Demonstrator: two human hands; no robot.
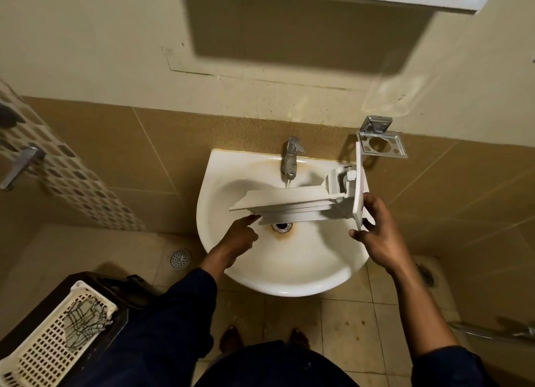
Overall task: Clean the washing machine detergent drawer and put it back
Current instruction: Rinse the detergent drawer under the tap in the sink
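The white detergent drawer [292, 202] hangs sideways over the white sink [289, 273], its front panel [360, 189] at the right end. My right hand [376, 230] grips that front panel from below and behind. Fingertips of my left hand [240, 236] touch the drawer's lower left edge, just above the drain [281, 227]. The chrome tap [291, 159] stands behind the drawer; I cannot tell whether water runs.
A metal tumbler holder [382, 143] is fixed to the tiled wall right of the sink. A white plastic basket [58, 337] sits on a dark surface at lower left. Floor drains [180, 257] lie on the tiles. A door handle [20, 166] is at far left.
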